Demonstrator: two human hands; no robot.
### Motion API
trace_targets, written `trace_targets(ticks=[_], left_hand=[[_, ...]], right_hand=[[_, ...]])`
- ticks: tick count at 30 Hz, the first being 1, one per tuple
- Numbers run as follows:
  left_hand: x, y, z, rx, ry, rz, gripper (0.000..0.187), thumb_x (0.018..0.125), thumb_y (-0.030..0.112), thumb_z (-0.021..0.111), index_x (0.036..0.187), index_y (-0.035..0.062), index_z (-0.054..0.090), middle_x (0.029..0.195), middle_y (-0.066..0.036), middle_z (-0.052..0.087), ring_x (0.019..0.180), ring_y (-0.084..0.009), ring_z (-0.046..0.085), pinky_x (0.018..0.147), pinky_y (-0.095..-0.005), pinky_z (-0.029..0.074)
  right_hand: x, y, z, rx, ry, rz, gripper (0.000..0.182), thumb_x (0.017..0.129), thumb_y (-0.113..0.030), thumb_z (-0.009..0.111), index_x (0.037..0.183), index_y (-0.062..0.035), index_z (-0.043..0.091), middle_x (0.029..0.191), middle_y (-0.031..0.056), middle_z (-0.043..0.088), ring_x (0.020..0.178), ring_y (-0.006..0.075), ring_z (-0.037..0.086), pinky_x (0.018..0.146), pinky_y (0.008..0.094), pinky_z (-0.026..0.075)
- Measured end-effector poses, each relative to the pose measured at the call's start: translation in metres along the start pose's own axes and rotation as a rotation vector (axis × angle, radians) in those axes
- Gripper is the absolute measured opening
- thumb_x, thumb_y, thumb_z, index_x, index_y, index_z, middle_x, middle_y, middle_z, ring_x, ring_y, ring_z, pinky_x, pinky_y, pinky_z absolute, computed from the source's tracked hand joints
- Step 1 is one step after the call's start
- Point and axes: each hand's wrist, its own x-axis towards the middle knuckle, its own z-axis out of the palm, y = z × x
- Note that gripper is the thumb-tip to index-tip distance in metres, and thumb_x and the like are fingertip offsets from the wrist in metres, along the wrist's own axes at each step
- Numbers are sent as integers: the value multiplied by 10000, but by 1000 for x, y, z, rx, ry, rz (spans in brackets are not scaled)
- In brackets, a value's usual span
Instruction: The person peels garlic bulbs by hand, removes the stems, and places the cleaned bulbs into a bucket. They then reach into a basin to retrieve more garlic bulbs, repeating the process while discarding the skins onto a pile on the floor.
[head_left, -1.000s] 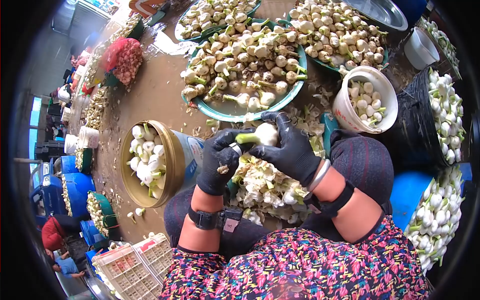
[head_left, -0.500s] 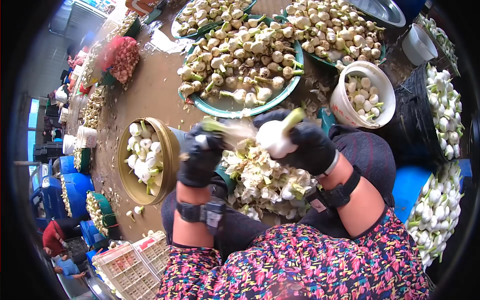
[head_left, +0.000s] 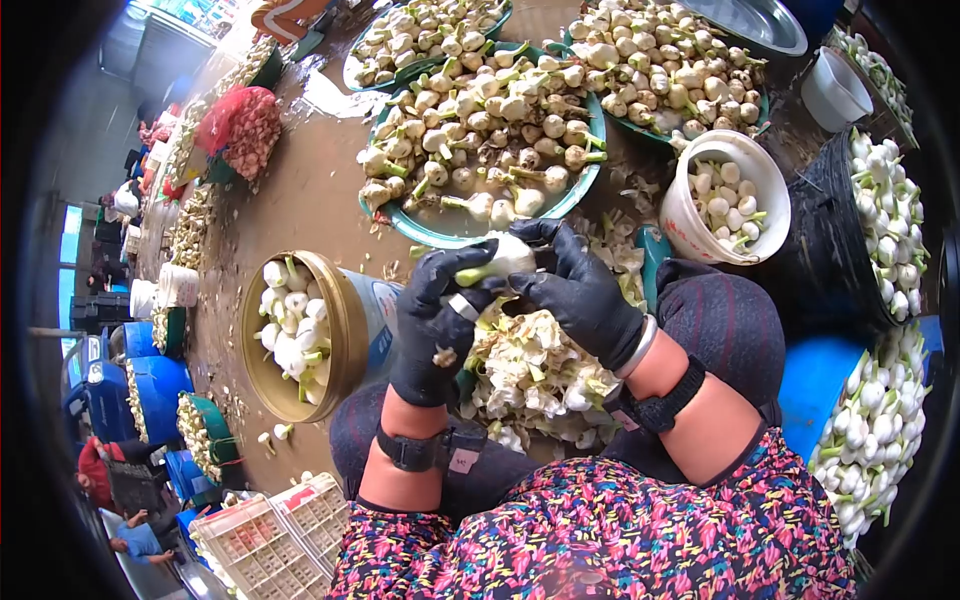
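Note:
Both my hands wear black gloves and meet over a heap of garlic peelings (head_left: 540, 375). My left hand (head_left: 430, 315) is wrapped round the green stem of a white garlic bulb (head_left: 512, 257), with a pale band showing at its fingers. My right hand (head_left: 580, 290) touches the same bulb from the right, its thumb and fingers bent about it. Just beyond them is a green-rimmed basin (head_left: 440, 238) of untrimmed garlic. The brown-rimmed bucket (head_left: 345, 340) at the left holds white bulbs.
A white bucket (head_left: 680, 215) with peeled bulbs and a black tub (head_left: 820, 240) stand at the right. Another basin (head_left: 640, 130) of garlic lies beyond. A plastic crate (head_left: 265, 550) is at the lower left; people (head_left: 140, 540) are at the far left.
The bulb has moved left and turned, its stem now pointing left. My left hand has closed on the stem, and the loose peel it had is gone from between my hands.

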Motion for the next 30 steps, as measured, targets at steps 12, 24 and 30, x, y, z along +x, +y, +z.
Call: trace_targets(ticks=[12, 24, 30], left_hand=[[4, 17, -15, 226, -67, -45, 279, 699, -20, 639, 975, 20, 634, 954, -105, 636, 919, -210, 587, 826, -317, 444], [-1, 7, -23, -305, 146, -258, 237, 774, -43, 593, 1010, -21, 583, 1055, -102, 605, 960, -176, 578, 837, -297, 466], [3, -1, -8, 645, -51, 357, 229, 690, -1, 697, 899, 41, 613, 866, -84, 615, 797, -183, 580, 703, -293, 464]], right_hand=[[14, -19, -5, -1021, -205, -494, 212, 640, -41, 704, 836, -56, 624, 732, 67, 563, 671, 197, 543, 600, 310, 428], [3, -8, -6, -808, -6, -76, 145, 765, -177, 604, 749, -33, 592, 649, 101, 608, 591, 184, 581, 568, 329, 452], [11, -2, -2, -393, 120, 211, 197, 781, -157, 659, 712, -37, 520, 570, 2, 519, 467, 67, 462, 421, 224, 372]])
